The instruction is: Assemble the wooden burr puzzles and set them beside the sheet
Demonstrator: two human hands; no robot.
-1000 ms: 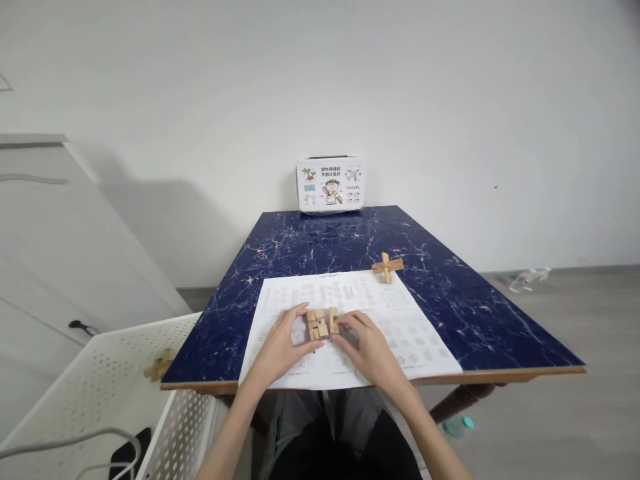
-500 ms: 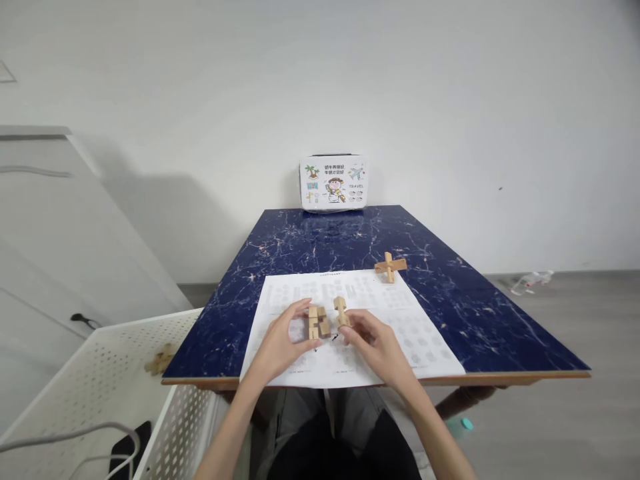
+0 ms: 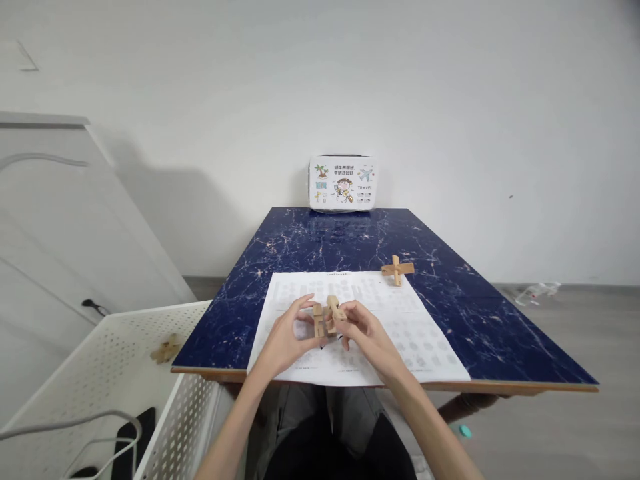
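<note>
My left hand [image 3: 284, 339] curves its thumb and fingers around a notched wooden puzzle block [image 3: 317, 321], standing low over the paper sheet [image 3: 295, 288]. In my right hand [image 3: 371, 331] is another notched wooden puzzle piece [image 3: 333, 304], pinched between thumb and fingers. That piece overlaps the right side of the block in this view; whether the two touch or interlock I cannot tell. Part of the block is hidden behind the piece and the fingertips. A cross-shaped wooden puzzle [image 3: 397, 270] rests at the sheet's far right corner.
The blue marbled table [image 3: 340, 240] carries a white printed case [image 3: 343, 184] at its far edge, against the wall. On the left stands a white perforated basket [image 3: 115, 373] with wooden pieces [image 3: 167, 349] and cables in it. A plastic bag [image 3: 537, 292] lies on the floor at right.
My right hand has brought its wooden piece left, from beside the block to overlapping it. My left hand stays around the block. The whole view has shifted slightly.
</note>
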